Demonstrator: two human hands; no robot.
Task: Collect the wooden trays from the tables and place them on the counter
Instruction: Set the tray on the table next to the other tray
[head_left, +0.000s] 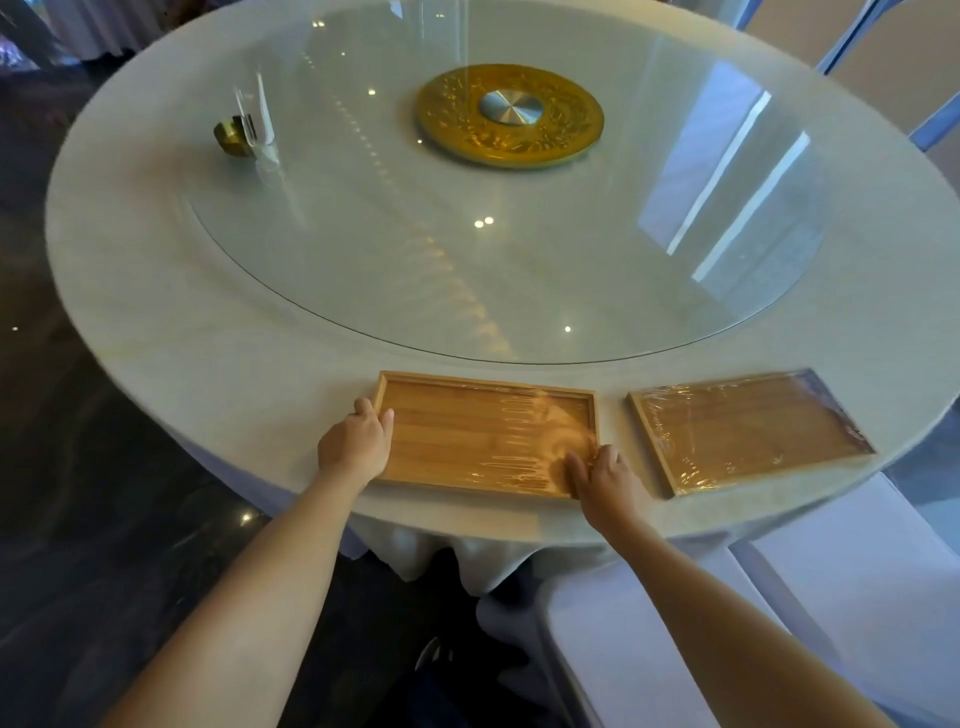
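Two wooden trays wrapped in clear film lie flat on the near edge of a round table (208, 322) with a white cloth. My left hand (357, 447) grips the left short edge of the nearer tray (483, 434), thumb over its rim. At that tray's near right corner, my right hand (602, 480) has its fingers curled on the rim. The second tray (748, 428) rests to the right, untouched and angled slightly.
A glass turntable (519, 260) with a gold centre disc (509, 115) covers the table's middle. A small gold bowl (234, 136) stands at far left. White-covered chairs (779, 597) sit at the lower right. Dark glossy floor lies to the left.
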